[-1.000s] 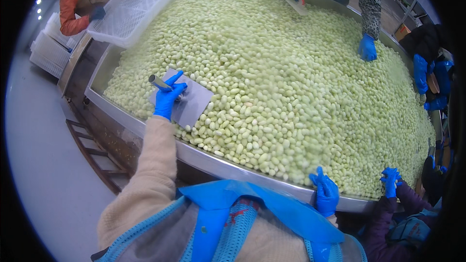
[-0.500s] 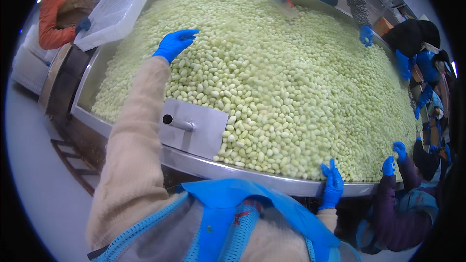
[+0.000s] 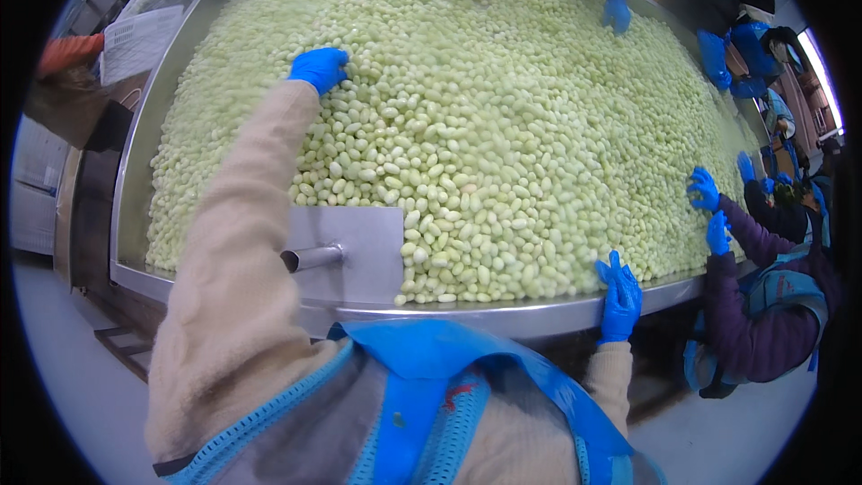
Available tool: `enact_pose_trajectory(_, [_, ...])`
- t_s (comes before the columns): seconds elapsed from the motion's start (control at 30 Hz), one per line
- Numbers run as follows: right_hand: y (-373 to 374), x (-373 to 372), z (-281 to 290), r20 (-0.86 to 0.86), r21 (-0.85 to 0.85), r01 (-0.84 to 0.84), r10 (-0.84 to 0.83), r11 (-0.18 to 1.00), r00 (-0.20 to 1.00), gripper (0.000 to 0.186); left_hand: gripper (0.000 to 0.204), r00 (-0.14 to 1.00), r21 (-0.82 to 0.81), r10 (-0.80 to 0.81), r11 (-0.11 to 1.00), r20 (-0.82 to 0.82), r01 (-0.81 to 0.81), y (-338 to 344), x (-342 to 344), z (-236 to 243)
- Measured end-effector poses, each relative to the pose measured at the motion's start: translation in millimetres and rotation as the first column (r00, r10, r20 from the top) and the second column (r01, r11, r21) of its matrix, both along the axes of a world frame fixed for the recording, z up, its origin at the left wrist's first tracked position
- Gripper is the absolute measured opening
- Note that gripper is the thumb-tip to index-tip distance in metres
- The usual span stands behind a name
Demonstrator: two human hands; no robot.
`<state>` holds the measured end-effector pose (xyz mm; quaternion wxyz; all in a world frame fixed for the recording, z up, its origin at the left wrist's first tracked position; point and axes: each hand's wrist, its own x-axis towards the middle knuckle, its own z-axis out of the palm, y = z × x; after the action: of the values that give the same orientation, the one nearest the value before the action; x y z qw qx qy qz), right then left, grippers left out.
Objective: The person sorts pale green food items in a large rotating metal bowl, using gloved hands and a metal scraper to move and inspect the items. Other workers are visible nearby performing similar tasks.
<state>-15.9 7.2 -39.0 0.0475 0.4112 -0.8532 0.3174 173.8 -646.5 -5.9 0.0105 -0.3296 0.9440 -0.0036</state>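
A heap of small, smooth, pale green oval pieces (image 3: 485, 180) fills a wide metal tray (image 3: 503, 319); I cannot tell whether they are fruit or nuts. Out over the heap's left part reaches my left hand (image 3: 320, 70), blue-gloved. Its fingers are bent down together against the pieces, and what they hold, if anything, is hidden. My right hand (image 3: 620, 301), in a blue glove too, is at the near rim on the right, fingers stretched and apart, with nothing seen in it. Beneath my left forearm, a flat metal plate with a short pipe (image 3: 364, 256) covers the near left corner.
Purple-sleeved arms with blue-gloved hands (image 3: 703, 189) reach to the tray at right. A co-worker's gloved hand (image 3: 617, 13) touches the heap's far side. More people stand along the right. At left, an orange-sleeved person (image 3: 67, 58) is beside a white plastic crate (image 3: 139, 43).
My left hand has lowered onto the heap and its fingers have bent down. My view has shifted. The white crate at left has moved off the tray's edge. My right hand stays at the rim.
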Motion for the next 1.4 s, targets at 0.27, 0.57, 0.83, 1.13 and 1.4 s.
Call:
enact_pose_trajectory(0.27, [3, 0, 0, 0.060, -0.016, 0.010, -0.009, 1.000, 0.998, 0.036, 0.027, 0.925, 0.375, -0.206, 0.869, -0.318, 0.322, 123, -10, 20])
enact_pose_trajectory(0.57, [2, -3, -5, 0.123, -0.076, -0.015, 0.024, 0.997, 0.992, 0.036, 0.023, 0.992, 0.419, 0.024, 0.908, -0.122, 0.029, 74, -51, 9])
enact_pose_trajectory(0.83, [7, 0, -12, 0.160, -0.189, 0.056, -0.026, 0.980, 0.987, 0.034, 0.034, 0.949, 0.338, -0.213, 0.897, -0.232, 0.284, 81, -21, 36])
enact_pose_trajectory(1.13, [1, 5, -1, 0.117, -0.142, 0.041, -0.024, 0.989, 0.993, 0.034, 0.041, 0.958, 0.358, -0.276, 0.904, 0.074, 0.233, 76, -15, -6])
enact_pose_trajectory(1.4, [2, -1, -5, -0.007, -0.123, -0.002, 0.001, 0.992, 1.000, 0.034, 0.040, 0.924, 0.245, -0.325, 0.930, 0.200, 0.274, 75, -31, -13])
